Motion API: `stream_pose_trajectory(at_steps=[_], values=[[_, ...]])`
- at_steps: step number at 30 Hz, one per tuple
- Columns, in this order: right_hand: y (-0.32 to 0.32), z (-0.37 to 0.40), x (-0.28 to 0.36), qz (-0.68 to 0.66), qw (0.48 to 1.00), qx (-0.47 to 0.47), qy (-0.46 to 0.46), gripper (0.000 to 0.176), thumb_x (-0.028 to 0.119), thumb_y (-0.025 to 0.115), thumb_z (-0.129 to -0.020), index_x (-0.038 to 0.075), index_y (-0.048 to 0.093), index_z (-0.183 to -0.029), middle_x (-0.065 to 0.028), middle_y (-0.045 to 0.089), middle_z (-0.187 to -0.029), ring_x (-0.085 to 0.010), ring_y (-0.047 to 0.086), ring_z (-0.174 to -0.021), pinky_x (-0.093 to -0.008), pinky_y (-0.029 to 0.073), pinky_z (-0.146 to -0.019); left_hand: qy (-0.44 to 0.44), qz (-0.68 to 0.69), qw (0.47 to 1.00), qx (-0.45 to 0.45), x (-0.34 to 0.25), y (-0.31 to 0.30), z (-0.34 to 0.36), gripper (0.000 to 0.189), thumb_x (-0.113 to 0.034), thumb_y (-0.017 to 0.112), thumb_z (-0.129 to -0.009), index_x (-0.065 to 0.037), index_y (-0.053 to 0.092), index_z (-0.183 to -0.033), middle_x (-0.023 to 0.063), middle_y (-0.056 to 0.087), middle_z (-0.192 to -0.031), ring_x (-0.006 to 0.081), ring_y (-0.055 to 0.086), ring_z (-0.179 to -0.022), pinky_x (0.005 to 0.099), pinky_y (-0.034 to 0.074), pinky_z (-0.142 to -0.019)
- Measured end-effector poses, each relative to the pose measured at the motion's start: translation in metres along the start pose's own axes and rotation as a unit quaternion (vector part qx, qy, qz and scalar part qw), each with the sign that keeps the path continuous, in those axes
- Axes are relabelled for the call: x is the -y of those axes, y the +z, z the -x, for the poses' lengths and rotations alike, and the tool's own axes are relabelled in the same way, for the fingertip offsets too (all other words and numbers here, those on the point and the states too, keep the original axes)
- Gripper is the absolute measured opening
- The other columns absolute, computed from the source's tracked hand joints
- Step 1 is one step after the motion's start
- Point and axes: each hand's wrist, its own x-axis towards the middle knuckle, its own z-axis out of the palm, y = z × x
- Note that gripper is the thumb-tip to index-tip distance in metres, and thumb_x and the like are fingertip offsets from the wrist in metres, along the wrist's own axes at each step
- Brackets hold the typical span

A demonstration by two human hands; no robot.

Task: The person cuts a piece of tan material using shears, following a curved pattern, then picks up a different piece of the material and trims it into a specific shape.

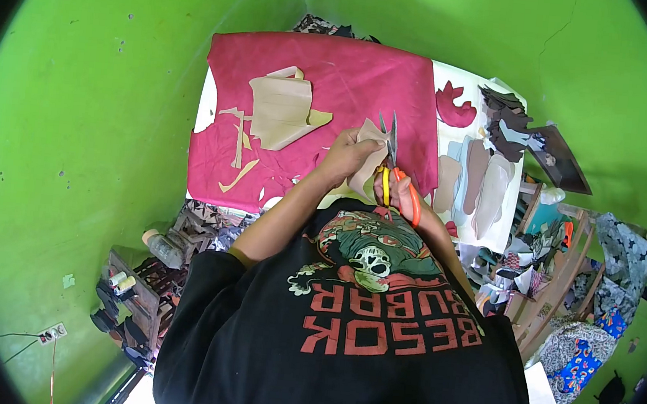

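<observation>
My left hand (351, 155) pinches a beige sheet piece (366, 176), fabric or leather-like, over the table's near side. In my right hand (396, 192) is a pair of scissors (392, 152) with one orange and one yellow handle loop. Their blades are parted and point away from me, right beside the beige piece's right edge. Beneath both hands lies a large crimson cloth (374, 68) spread over the table. Left of my hands, a bigger beige sheet (279, 110) with uneven edges rests on it, near narrow beige offcuts (238, 175).
On the table's white right side (448, 140) are a crimson scrap (455, 106), dark cut pieces (505, 110) and rows of sole-shaped pieces (491, 194). A wooden rack (562, 288) with fabric scraps stands at right. Another shelf (131, 293) stands at left, and green walls (98, 144) enclose the corner.
</observation>
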Motion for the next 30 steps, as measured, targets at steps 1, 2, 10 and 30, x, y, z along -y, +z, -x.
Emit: stream_pose_trajectory(at_steps=[1,2,10,30], values=[[-0.003,0.0,-0.004,-0.013,1.0,0.009,0.01,0.088,0.09,0.027,-0.085,0.007,0.048,-0.104,-0.0004,0.043,-0.086,-0.0124,0.044,-0.073,-0.028,0.038,-0.066,0.004,-0.012,1.0,-0.007,0.002,-0.001,-0.001,0.016,-0.014,0.064,-0.093,-0.002,0.069,-0.101,0.0078,0.073,-0.087,0.0148,0.069,-0.074,0.0299,0.054,-0.068],[-0.006,-0.001,-0.008,-0.026,0.999,0.019,0.019,0.088,0.091,0.028,-0.084,0.007,0.047,-0.104,-0.0004,0.043,-0.086,-0.0119,0.044,-0.073,-0.0277,0.038,-0.067,0.008,-0.023,1.0,-0.014,0.003,-0.001,-0.001,0.016,-0.015,0.065,-0.093,-0.002,0.069,-0.101,0.0078,0.073,-0.086,0.0148,0.069,-0.074,0.0298,0.054,-0.068],[-0.005,-0.002,0.005,0.017,0.998,-0.029,0.06,0.087,0.092,0.042,-0.078,0.007,0.049,-0.095,0.0011,0.041,-0.074,-0.0091,0.038,-0.062,-0.0254,0.032,-0.055,-0.042,0.004,0.999,-0.011,-0.006,0.001,0.001,0.018,-0.017,0.06,-0.094,-0.001,0.068,-0.099,0.0064,0.071,-0.085,0.0136,0.067,-0.069,0.0289,0.053,-0.062],[-0.007,-0.003,0.005,0.035,0.999,0.019,0.031,0.084,0.087,0.029,-0.088,0.006,0.048,-0.092,-0.0003,0.041,-0.075,-0.011,0.04,-0.066,-0.0275,0.036,-0.061,0.019,-0.03,0.993,-0.113,0.0,0.008,-0.004,0.03,-0.027,0.059,-0.102,-0.005,0.068,-0.084,0.001,0.067,-0.074,0.0078,0.058,-0.059,0.0272,0.045,-0.055]])
